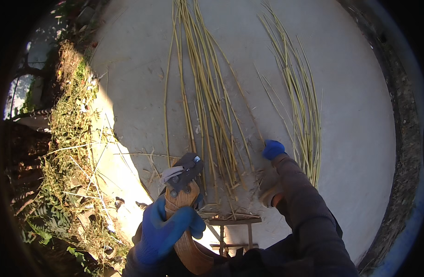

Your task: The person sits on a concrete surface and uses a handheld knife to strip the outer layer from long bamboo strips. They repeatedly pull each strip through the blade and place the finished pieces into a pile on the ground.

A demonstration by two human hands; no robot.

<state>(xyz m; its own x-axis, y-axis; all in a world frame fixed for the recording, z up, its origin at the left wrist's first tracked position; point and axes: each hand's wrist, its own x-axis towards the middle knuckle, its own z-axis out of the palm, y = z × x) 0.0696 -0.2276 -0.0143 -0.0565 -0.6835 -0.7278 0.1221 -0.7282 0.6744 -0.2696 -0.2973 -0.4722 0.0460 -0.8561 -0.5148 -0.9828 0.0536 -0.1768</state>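
Observation:
In a blue glove, my left hand (pixel 168 228) is closed around a tool with a curved wooden handle (pixel 182 197) and a dark bolted metal head (pixel 188 168); its exact kind is unclear. My right hand (pixel 273 149), also gloved in blue, is stretched forward and closed at the near end of one thin cane (pixel 242 94). That cane slants away to the far left, toward a loose bundle of yellow-green canes (pixel 209 99) lying on the ground. The bundle's near ends lie between my two hands.
A second bunch of canes (pixel 304 104) lies at the right on the grey concrete floor (pixel 355 120). Below the bundle stands a small wooden frame (pixel 235 221). A shoe (pixel 268 184) shows beside my right forearm. Leafy plants and dry stems (pixel 73 134) border the left side.

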